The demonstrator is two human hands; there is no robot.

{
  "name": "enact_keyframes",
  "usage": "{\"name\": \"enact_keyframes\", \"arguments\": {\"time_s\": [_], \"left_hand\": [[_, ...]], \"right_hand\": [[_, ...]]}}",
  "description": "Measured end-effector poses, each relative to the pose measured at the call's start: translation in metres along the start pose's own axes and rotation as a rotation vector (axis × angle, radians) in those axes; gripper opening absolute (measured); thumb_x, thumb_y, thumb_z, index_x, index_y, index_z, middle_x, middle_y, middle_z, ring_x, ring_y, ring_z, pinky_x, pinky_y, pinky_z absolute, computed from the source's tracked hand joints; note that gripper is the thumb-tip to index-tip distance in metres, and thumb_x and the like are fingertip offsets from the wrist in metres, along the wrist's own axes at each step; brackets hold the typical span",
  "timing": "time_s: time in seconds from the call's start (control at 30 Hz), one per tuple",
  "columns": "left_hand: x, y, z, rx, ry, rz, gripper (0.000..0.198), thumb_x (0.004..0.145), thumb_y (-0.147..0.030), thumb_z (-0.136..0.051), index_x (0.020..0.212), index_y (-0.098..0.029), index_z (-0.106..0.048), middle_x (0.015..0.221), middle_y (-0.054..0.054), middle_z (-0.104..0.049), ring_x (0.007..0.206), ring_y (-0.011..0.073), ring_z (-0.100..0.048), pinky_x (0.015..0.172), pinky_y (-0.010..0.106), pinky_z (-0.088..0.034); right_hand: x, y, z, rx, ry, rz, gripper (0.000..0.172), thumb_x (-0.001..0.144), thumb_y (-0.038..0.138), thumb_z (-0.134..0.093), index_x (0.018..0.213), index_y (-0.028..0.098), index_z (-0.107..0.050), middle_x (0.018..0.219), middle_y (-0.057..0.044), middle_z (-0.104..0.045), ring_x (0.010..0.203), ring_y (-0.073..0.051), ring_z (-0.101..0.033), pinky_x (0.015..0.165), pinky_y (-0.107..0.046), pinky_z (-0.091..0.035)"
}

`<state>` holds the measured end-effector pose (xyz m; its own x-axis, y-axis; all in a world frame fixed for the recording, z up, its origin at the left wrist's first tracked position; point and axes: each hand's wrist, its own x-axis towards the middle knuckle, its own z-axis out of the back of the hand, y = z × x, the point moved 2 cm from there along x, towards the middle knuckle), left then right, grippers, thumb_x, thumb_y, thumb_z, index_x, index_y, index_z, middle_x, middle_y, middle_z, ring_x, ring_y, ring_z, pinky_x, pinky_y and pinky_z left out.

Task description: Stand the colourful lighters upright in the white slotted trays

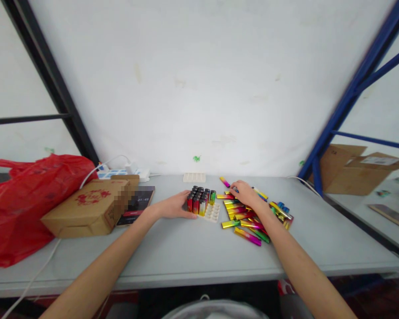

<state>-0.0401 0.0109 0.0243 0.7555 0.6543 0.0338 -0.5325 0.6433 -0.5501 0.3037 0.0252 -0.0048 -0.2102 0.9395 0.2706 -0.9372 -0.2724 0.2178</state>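
Note:
My left hand [178, 205] is curled around the left end of a white pitted tray [213, 212], its thumb along the front side. Black-topped lighters [196, 204] stand upright in rows on the tray's left part, and a green one [213, 196] stands at the back. The tray's front right pits show bare. To the right, my right hand [244, 193] is bent over the far side of a loose pile of shiny yellow, red and purple lighters [239, 212]. Its fingertips close on a lighter there, partly hidden by the fingers.
Another white pitted tray [194, 177] lies by the wall. On the left are a cardboard box [86, 206], a red plastic bag [26, 199], a dark device with a clock display [142, 201] and a power strip [119, 173]. A blue metal frame [339, 102] rises at right.

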Motion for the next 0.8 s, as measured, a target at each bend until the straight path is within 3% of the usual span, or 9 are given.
{"name": "enact_keyframes", "arguments": {"time_s": [0.1, 0.2, 0.3, 0.43, 0.57, 0.67, 0.8], "left_hand": [[0.000, -0.002, 0.001, -0.001, -0.009, 0.006, 0.085, 0.079, -0.065, -0.082, 0.145, -0.018, -0.057, 0.146, 0.012, -0.063, 0.134, 0.0354, -0.060, 0.121, 0.042, -0.043], [-0.001, -0.003, 0.001, -0.007, -0.009, -0.001, 0.087, 0.079, -0.065, -0.083, 0.146, -0.017, -0.056, 0.147, 0.013, -0.062, 0.136, 0.0351, -0.059, 0.123, 0.040, -0.041], [-0.001, -0.004, 0.001, -0.017, -0.001, 0.001, 0.086, 0.080, -0.063, -0.083, 0.147, -0.018, -0.055, 0.149, 0.012, -0.062, 0.136, 0.0346, -0.059, 0.123, 0.041, -0.042], [-0.001, -0.003, 0.001, -0.019, -0.005, 0.010, 0.084, 0.078, -0.064, -0.084, 0.144, -0.019, -0.058, 0.147, 0.012, -0.062, 0.135, 0.0360, -0.060, 0.121, 0.043, -0.044], [-0.001, -0.002, 0.001, -0.014, -0.009, -0.012, 0.084, 0.079, -0.063, -0.084, 0.145, -0.020, -0.058, 0.148, 0.012, -0.062, 0.136, 0.0364, -0.059, 0.122, 0.045, -0.043], [-0.001, -0.001, 0.001, -0.017, -0.024, -0.022, 0.083, 0.078, -0.063, -0.085, 0.144, -0.020, -0.060, 0.148, 0.012, -0.063, 0.137, 0.0372, -0.060, 0.123, 0.045, -0.043], [0.000, 0.000, 0.000, -0.020, -0.033, -0.025, 0.086, 0.078, -0.062, -0.085, 0.147, -0.019, -0.057, 0.148, 0.012, -0.063, 0.134, 0.0368, -0.061, 0.122, 0.045, -0.044]], "right_hand": [[-0.001, 0.005, -0.001, 0.017, -0.038, 0.035, 0.046, 0.110, 0.037, -0.044, 0.146, 0.015, -0.064, 0.148, -0.017, -0.065, 0.140, -0.028, -0.057, 0.122, -0.042, -0.039], [-0.002, 0.010, -0.005, 0.023, 0.069, 0.070, 0.051, 0.112, 0.042, -0.037, 0.152, 0.020, -0.061, 0.162, -0.013, -0.054, 0.151, -0.028, -0.048, 0.126, -0.043, -0.033], [-0.001, 0.014, -0.005, 0.046, 0.125, 0.044, 0.050, 0.113, 0.046, -0.037, 0.136, 0.020, -0.072, 0.147, -0.013, -0.068, 0.137, -0.028, -0.062, 0.121, -0.040, -0.039], [0.001, 0.013, -0.001, 0.096, -0.015, 0.028, 0.041, 0.112, 0.042, -0.044, 0.109, 0.020, -0.078, 0.116, -0.015, -0.080, 0.116, -0.028, -0.072, 0.109, -0.038, -0.048], [0.003, 0.011, 0.003, 0.144, -0.181, 0.035, 0.020, 0.105, 0.028, -0.054, 0.109, 0.018, -0.072, 0.112, -0.014, -0.079, 0.103, -0.025, -0.073, 0.098, -0.038, -0.052], [0.003, 0.010, 0.009, 0.184, -0.244, 0.015, 0.009, 0.100, 0.025, -0.058, 0.101, 0.019, -0.065, 0.097, -0.009, -0.077, 0.088, -0.022, -0.071, 0.085, -0.034, -0.053], [0.001, 0.015, 0.020, 0.281, -0.331, -0.021, 0.021, 0.093, 0.038, -0.066, 0.085, 0.024, -0.054, 0.077, -0.002, -0.068, 0.073, -0.021, -0.065, 0.075, -0.034, -0.051]]}}
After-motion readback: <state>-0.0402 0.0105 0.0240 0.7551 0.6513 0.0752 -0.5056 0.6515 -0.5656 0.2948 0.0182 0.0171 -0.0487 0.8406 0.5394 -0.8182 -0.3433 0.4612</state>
